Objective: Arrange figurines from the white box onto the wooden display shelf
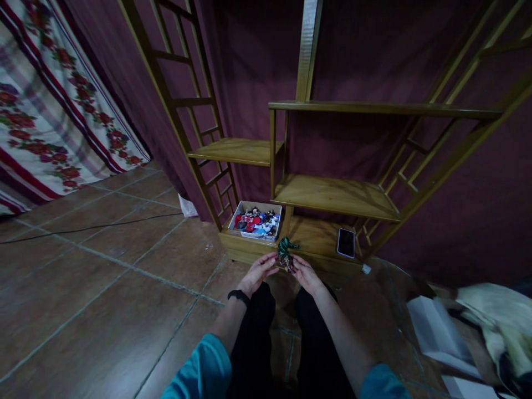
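Between my two hands, just in front of the shelf unit's low base, is a small figurine [285, 252] with a dark green, curved top and a brownish lower part. My left hand [261, 270] grips it from the left side, fingertips against it. From the right, my right hand [305, 272] holds its lower part, with some fingers hidden behind it. A white box [235, 231] full of small colourful figures [255, 221] stands on the base, beyond my left hand.
A wooden shelf unit [332, 194] rises in front of me, with boards at several heights. A phone or tablet [346, 243] lies on its base at the right. White boxes [440, 332] and pale cloth [496, 316] are on the tiled floor at right. A dark cable [91, 227] crosses the floor at left.
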